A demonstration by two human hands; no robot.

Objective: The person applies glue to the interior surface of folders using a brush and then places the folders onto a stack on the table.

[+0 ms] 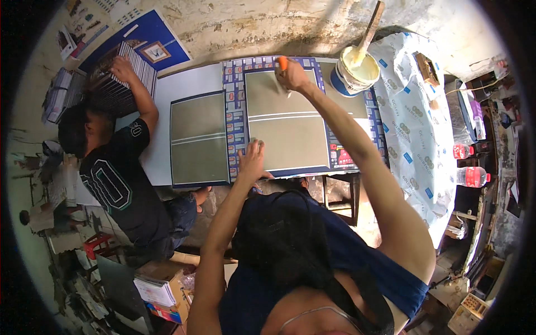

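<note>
A person's two bare hands worked over a bench [181, 84] set against a stained wall [240, 33]. The right hand [291, 77] had a closed grip around a brush [283, 62] with an orange handle. The brush was above the far half of a brown panel [287, 142]; its lower end was blurred, so whether it touched the surface could not be told. The left hand [253, 161] lay loosely open on the panel's near left corner, its fingers spread over the edge; whether the thumb hooked underneath could not be told.

The panel had a dark blue border and a pair of pale lines across its middle. It lay on a blue patterned sheet [234, 84]. A similar brown panel [198, 125] lay just to its left. To the right of the far half stood a bucket [357, 70] of cream-coloured paste, with a wooden stick [371, 30] leaning up out of it. Further right, a crinkled, pale printed sheet [413, 134] covered the surface, and two bottles [473, 176] with red labels lay beyond it.

At the left, a co-worker [120, 176] in a black shirt and dark cap reached one hand onto a stack of dark-edged boards [139, 78].
</note>
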